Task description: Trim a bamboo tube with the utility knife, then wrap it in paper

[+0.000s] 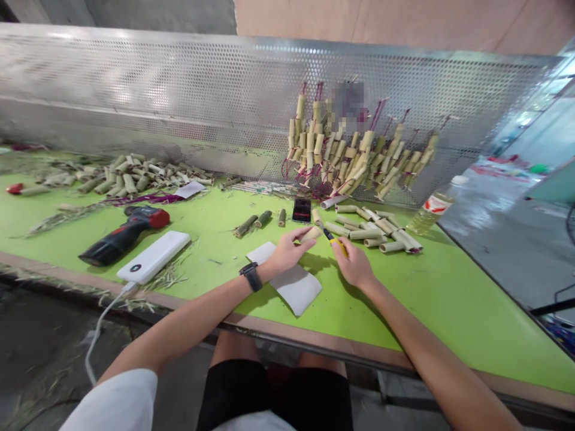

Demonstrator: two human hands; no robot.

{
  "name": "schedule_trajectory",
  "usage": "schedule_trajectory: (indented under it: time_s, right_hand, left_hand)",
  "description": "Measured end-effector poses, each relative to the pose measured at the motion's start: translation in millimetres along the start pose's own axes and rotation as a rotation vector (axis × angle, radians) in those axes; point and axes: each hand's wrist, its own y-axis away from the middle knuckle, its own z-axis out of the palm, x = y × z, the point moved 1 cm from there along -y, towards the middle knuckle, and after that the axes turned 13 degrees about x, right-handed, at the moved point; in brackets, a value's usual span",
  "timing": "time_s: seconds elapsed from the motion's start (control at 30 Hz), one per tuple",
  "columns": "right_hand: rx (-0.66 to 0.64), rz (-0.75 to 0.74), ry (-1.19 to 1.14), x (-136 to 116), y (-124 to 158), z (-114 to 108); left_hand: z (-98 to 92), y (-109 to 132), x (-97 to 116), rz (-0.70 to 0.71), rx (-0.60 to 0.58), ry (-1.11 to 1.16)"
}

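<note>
My left hand (288,249) is closed around a short pale bamboo tube (311,235), with a dark watch on that wrist. A yellow and black utility knife (336,244) is gripped in my right hand (354,264), its tip pointing up and left beside the tube. Whether the blade touches the tube I cannot tell. Below my left hand lies a whitish sheet (299,290), perhaps sandpaper, on the green table (449,299). Just beyond the knife tip is another short bamboo piece (316,216).
Cut bamboo tubes (372,230) lie right of my hands, near an oil bottle (431,211). Strung bamboo pieces (354,149) hang on the perforated metal panel (202,90). Leftward are a phone (302,210), a drill (128,233), a white power bank (154,257) and a bamboo pile (128,176).
</note>
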Motion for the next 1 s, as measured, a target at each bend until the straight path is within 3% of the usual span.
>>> schedule_trajectory:
  time_s: [0.27, 0.57, 0.77, 0.9, 1.0]
  right_hand:
    - [0.025, -0.001, -0.002, 0.9, 0.6, -0.2]
    - [0.003, -0.006, -0.050, 11.0, -0.4, 7.5]
    - [-0.007, 0.014, -0.057, 3.3, 0.8, 4.0]
    - [-0.021, 0.000, -0.057, -0.9, 1.4, 2.1]
    - [-0.018, -0.028, -0.067, -1.3, 1.9, 2.0]
  left_hand:
    - [-2.9, -0.5, 7.1, 0.014, 0.125, 0.057]
    - [-2.4, -0.2, 8.9, 0.040, 0.083, 0.125]
    - [-2.9, 0.3, 12.9, 0.026, 0.083, 0.070]
    - [-1.2, 2.0, 13.6, -0.081, 0.100, 0.153]
    - [0.8, 3.9, 12.7, -0.236, 0.023, 0.297]
